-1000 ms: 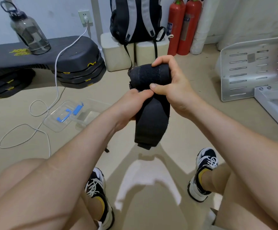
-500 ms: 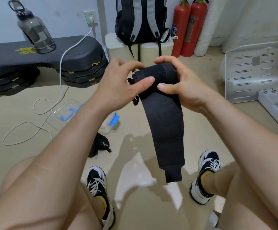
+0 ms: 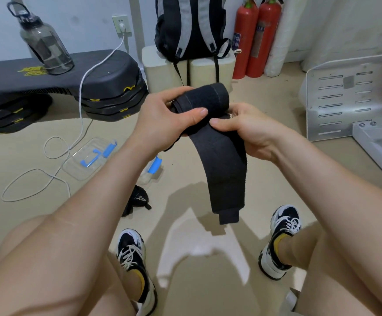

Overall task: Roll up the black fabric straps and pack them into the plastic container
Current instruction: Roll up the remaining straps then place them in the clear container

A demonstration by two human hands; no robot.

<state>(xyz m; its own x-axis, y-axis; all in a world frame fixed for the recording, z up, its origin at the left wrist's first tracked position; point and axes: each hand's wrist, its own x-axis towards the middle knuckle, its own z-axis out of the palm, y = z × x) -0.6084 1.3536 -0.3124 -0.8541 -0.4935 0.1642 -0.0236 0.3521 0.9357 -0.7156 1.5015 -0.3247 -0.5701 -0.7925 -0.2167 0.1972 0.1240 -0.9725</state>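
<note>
Strap (image 3: 224, 160) partly rolled; container's (image 3: 146, 177) contents unclear.

Your beige floor (image 3: 185, 277) carries a clear plastic container (image 3: 87, 160) with blue clips toward its left side, and a white cable (image 3: 48, 179) loops just beside it. A black fabric bundle (image 3: 137, 199) lies near your left shoe (image 3: 133, 252); your right shoe (image 3: 283, 231) stands well apart. Along the far edge stand stacked black step platforms (image 3: 108, 103), two white blocks (image 3: 206, 71) and two red fire extinguishers (image 3: 256, 39). A metal panel (image 3: 345, 99) is at the right edge.
</note>
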